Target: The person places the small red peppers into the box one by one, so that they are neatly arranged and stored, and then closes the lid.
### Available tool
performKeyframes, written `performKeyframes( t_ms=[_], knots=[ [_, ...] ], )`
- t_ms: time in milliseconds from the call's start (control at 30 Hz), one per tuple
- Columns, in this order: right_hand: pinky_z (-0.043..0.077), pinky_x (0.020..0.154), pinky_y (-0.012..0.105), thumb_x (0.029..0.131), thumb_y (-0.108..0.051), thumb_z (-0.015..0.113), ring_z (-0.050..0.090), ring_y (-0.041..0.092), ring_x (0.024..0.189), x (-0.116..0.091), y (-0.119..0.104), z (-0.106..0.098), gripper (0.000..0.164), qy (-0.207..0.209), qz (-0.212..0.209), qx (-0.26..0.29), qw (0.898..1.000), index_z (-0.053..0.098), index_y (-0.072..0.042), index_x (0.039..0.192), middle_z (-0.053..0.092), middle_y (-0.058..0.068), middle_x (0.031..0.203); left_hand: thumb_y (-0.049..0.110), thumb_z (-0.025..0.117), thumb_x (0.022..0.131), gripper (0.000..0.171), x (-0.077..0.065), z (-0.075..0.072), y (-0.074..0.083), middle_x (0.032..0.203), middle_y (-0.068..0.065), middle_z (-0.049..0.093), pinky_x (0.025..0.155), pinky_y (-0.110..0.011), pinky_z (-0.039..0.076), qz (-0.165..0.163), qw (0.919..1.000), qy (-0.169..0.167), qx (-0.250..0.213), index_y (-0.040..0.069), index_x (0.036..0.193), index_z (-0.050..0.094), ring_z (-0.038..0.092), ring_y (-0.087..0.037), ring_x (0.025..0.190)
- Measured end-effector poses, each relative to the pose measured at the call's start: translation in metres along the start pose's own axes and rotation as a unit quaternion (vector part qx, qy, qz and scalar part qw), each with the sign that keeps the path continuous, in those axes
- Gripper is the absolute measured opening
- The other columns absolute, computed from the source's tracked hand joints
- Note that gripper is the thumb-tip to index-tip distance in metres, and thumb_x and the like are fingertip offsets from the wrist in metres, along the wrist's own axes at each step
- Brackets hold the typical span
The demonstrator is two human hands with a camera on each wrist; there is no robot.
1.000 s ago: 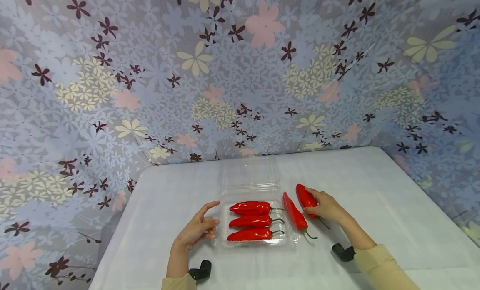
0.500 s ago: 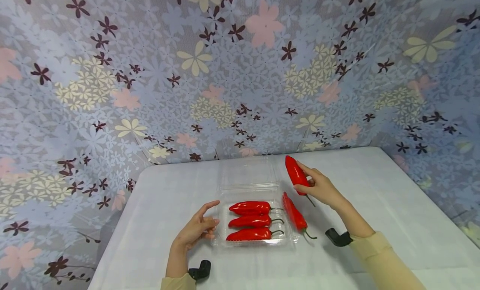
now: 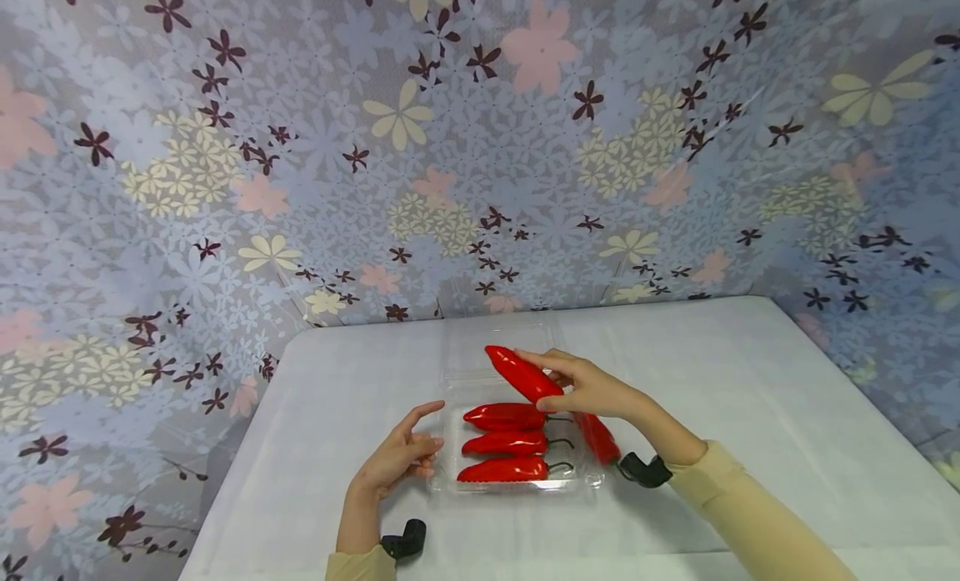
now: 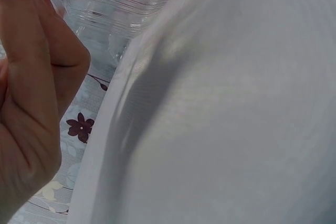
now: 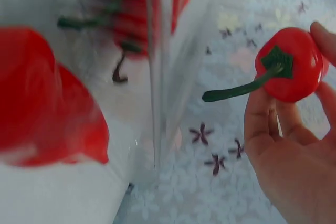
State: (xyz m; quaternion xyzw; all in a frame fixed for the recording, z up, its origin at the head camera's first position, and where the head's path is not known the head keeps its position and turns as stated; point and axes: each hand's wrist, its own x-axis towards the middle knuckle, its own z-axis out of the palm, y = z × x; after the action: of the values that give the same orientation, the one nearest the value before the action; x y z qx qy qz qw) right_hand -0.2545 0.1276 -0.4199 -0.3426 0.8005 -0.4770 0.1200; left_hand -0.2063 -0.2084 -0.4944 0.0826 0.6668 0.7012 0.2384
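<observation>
My right hand (image 3: 592, 388) grips a red pepper (image 3: 521, 373) between thumb and fingers, lifted over the back part of a clear plastic clamshell container (image 3: 510, 487). In the right wrist view, the green stem (image 5: 236, 92) of that held pepper points away from the fingers. Three red peppers (image 3: 504, 443) lie side by side in the container, stems to the right. At the container's left edge, my left hand (image 3: 390, 460) holds the rim, thumb and bent fingers there, index finger stretched out. Another pepper (image 3: 597, 439) lies just right of the container, partly hidden beneath my right hand.
The container's transparent lid (image 3: 498, 343) lies folded back behind it. A white cloth covers the table (image 3: 352, 373), and a flower-patterned curtain (image 3: 450, 147) hangs right behind it. Black devices (image 3: 647, 471) sit at both wrists.
My right hand has lifted the red pepper off the table and carried it leftward over the container. The left hand and the peppers in the container have stayed put.
</observation>
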Motion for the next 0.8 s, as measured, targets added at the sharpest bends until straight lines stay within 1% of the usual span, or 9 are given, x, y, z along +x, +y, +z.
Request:
performKeyframes(
  t_ms=[133, 200, 267, 400, 533, 800],
  knots=[
    [0.051, 0.083, 0.038, 0.084, -0.016, 0.072, 0.055, 0.022, 0.098, 0.004, 0.002, 0.013, 0.068, -0.067, -0.003, -0.008, 0.998, 0.040, -0.016, 0.145, 0.053, 0.004, 0.113, 0.005, 0.059, 0.093, 0.063, 0.001, 0.000, 0.000, 0.064, -0.003, 0.047, 0.054, -0.020, 0.052, -0.003, 1.0000, 0.004, -0.002, 0.014, 0.147, 0.029, 0.047, -0.009, 0.049],
    [0.051, 0.082, 0.037, 0.084, -0.016, 0.072, 0.054, 0.020, 0.099, 0.004, 0.003, 0.019, 0.067, -0.091, 0.000, -0.015, 0.996, 0.042, -0.016, 0.144, 0.053, 0.002, 0.114, 0.005, 0.059, 0.092, 0.063, 0.001, 0.000, 0.000, 0.064, -0.004, 0.047, 0.054, -0.021, 0.053, -0.003, 1.0000, 0.004, -0.002, 0.014, 0.147, 0.029, 0.047, -0.009, 0.049],
    [0.051, 0.080, 0.035, 0.083, -0.015, 0.072, 0.052, 0.020, 0.099, 0.004, 0.004, 0.025, 0.066, -0.106, 0.004, -0.024, 0.994, 0.043, -0.017, 0.143, 0.052, 0.000, 0.114, 0.005, 0.059, 0.092, 0.064, 0.001, 0.000, 0.000, 0.064, -0.003, 0.047, 0.054, -0.021, 0.053, -0.001, 1.0000, 0.002, -0.002, 0.014, 0.147, 0.029, 0.047, -0.009, 0.049],
    [0.049, 0.080, 0.029, 0.082, -0.014, 0.073, 0.048, 0.019, 0.102, 0.003, 0.006, 0.037, 0.066, -0.127, 0.018, -0.051, 0.990, 0.045, -0.021, 0.142, 0.048, -0.003, 0.113, 0.005, 0.059, 0.092, 0.064, 0.001, 0.000, 0.000, 0.064, -0.003, 0.047, 0.055, -0.021, 0.053, 0.004, 1.0000, -0.004, -0.004, 0.013, 0.147, 0.028, 0.047, -0.008, 0.050],
    [0.048, 0.082, 0.025, 0.081, -0.016, 0.075, 0.046, 0.017, 0.106, 0.002, 0.007, 0.046, 0.066, -0.144, 0.035, -0.076, 0.986, 0.048, -0.025, 0.140, 0.046, -0.006, 0.111, 0.006, 0.060, 0.092, 0.064, 0.001, 0.000, -0.001, 0.064, -0.003, 0.047, 0.055, -0.021, 0.053, 0.003, 1.0000, -0.001, -0.006, 0.014, 0.147, 0.028, 0.047, -0.009, 0.051],
    [0.046, 0.083, 0.025, 0.082, -0.015, 0.074, 0.044, 0.015, 0.106, 0.002, 0.003, 0.051, 0.062, -0.156, 0.034, -0.125, 0.979, 0.051, -0.029, 0.138, 0.047, -0.011, 0.110, 0.006, 0.058, 0.093, 0.062, 0.001, -0.001, -0.002, 0.064, -0.003, 0.048, 0.057, -0.021, 0.053, -0.007, 1.0000, 0.007, 0.000, 0.017, 0.147, 0.029, 0.048, -0.010, 0.051]
  ],
)
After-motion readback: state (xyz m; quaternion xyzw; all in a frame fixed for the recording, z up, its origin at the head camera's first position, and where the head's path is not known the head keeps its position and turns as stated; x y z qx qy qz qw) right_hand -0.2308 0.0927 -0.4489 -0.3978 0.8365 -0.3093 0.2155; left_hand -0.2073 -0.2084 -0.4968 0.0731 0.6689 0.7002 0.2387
